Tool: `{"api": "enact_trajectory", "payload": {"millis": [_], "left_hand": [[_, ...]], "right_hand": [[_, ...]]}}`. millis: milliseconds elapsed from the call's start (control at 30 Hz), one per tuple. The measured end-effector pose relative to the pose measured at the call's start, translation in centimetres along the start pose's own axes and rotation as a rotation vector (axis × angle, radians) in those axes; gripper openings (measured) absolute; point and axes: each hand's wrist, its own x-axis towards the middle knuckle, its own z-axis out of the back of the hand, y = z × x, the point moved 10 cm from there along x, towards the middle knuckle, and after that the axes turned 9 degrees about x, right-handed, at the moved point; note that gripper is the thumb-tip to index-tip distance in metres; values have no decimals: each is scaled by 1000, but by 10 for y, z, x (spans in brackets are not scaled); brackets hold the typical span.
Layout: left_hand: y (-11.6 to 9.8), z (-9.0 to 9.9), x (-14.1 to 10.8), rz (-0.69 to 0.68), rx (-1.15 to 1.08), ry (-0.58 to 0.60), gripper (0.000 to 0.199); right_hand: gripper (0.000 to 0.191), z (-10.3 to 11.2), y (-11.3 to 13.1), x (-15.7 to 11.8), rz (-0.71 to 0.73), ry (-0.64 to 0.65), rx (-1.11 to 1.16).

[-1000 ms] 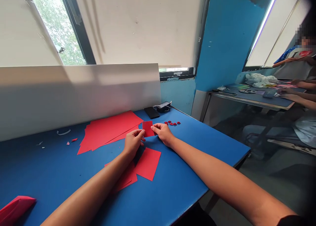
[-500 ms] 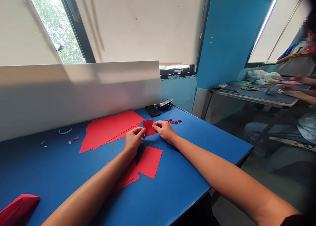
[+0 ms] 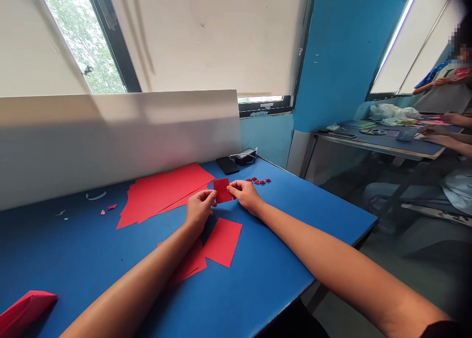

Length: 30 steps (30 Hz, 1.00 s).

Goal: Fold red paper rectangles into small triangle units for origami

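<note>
A small red square of paper (image 3: 222, 190) is held up above the blue table (image 3: 273, 274), pinched at both side edges. My left hand (image 3: 199, 207) grips its left edge between thumb and fingers. On the opposite edge, my right hand (image 3: 245, 195) pinches it the same way. Just below my hands lies a larger loose red sheet (image 3: 223, 242). Further red sheets (image 3: 191, 266) sit left of it, partly hidden under my left forearm. Several tiny folded red pieces (image 3: 262, 182) lie beyond my right hand.
Large red sheets (image 3: 162, 193) are stacked behind my left hand. A black phone (image 3: 227, 165) and a black device with a white cable (image 3: 245, 156) stand at the back. A folded red paper object (image 3: 27, 311) lies front left. People sit at another table (image 3: 383, 143) on the right.
Both hands keep their pinch on the red paper square with almost no movement. The view has shifted very slightly. At the far right, a person's hands have moved.
</note>
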Motion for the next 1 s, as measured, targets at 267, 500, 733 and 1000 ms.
{"api": "enact_trajectory", "payload": {"millis": [267,500,733,1000], "left_hand": [[-30,8,-5,-257,325,-77,23],[-70,-13,-31,-691,891,-109,21],[-72,-14,-36,-722,984,-199,18],[-68,-19,-38,-735,1050,-177,16]], "right_hand": [[56,7,43,-8,242,-16,-207],[9,-20,70,-23,560,219,-670],[5,-17,65,-20,530,173,-643],[8,-25,66,-24,551,231,-670]]}}
